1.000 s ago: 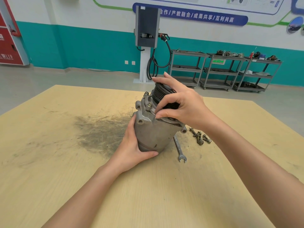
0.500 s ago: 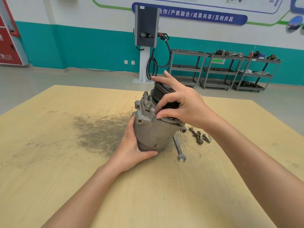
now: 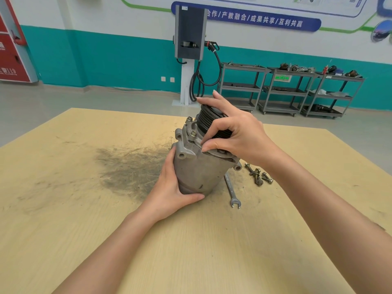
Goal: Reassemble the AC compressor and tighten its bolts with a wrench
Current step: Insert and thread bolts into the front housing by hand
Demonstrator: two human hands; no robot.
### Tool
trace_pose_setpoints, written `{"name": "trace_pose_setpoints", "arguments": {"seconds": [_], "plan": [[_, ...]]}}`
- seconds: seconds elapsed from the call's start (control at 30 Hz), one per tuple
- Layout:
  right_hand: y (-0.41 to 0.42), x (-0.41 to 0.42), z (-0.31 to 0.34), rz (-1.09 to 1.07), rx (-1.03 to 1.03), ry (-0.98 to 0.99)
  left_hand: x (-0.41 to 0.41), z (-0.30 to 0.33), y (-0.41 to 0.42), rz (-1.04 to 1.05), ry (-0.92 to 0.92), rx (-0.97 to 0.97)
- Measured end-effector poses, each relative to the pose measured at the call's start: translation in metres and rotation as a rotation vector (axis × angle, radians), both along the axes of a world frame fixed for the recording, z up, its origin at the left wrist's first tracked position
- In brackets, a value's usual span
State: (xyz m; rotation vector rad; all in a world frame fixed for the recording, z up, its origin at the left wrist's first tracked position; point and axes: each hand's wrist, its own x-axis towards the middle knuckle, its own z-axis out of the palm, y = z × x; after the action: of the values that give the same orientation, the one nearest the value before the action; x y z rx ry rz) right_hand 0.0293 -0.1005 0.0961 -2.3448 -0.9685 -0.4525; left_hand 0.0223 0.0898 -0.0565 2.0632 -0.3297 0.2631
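While the left hand (image 3: pixel 171 192) wraps its fingers (image 3: pixel 192 197) around the lower body of the compressor (image 3: pixel 201 172), standing tilted on the tabletop (image 3: pixel 63 209), the right hand (image 3: pixel 239 134) clamps its fingers on the black pulley (image 3: pixel 206 122) up top. Looks like seating and aligning the front end. Next up, likely: fetch a bolt. One wrench (image 3: pixel 232 192) lies just beside; about four loose bolts (image 3: pixel 258 177) wait further right; two bolts (image 3: pixel 193 133) already sit in the flange.
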Motion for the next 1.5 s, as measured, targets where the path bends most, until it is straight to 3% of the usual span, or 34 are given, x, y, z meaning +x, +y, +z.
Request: {"name": "trace_pose_setpoints", "arguments": {"seconds": [0.2,0.47,0.7,1.33,1.43,1.5], "plan": [[-0.009,0.001,0.009,0.107,-0.132,0.047,-0.001,0.001,0.000,-0.008,0.004,-0.002],[0.001,-0.003,0.002,0.006,-0.056,-0.029,0.000,0.000,0.000,-0.004,0.001,-0.006],[-0.005,-0.001,0.010,0.087,-0.124,0.040,0.001,-0.001,0.001,-0.010,0.023,-0.022],[0.000,-0.001,0.006,0.028,-0.049,0.026,0.001,-0.002,0.001,-0.002,0.038,-0.016],[-0.003,0.000,0.008,0.085,-0.042,0.044,0.001,-0.002,0.001,-0.002,0.033,-0.011],[-0.011,-0.002,0.010,0.179,0.085,0.095,0.001,-0.001,0.001,-0.010,0.032,-0.013]]}}
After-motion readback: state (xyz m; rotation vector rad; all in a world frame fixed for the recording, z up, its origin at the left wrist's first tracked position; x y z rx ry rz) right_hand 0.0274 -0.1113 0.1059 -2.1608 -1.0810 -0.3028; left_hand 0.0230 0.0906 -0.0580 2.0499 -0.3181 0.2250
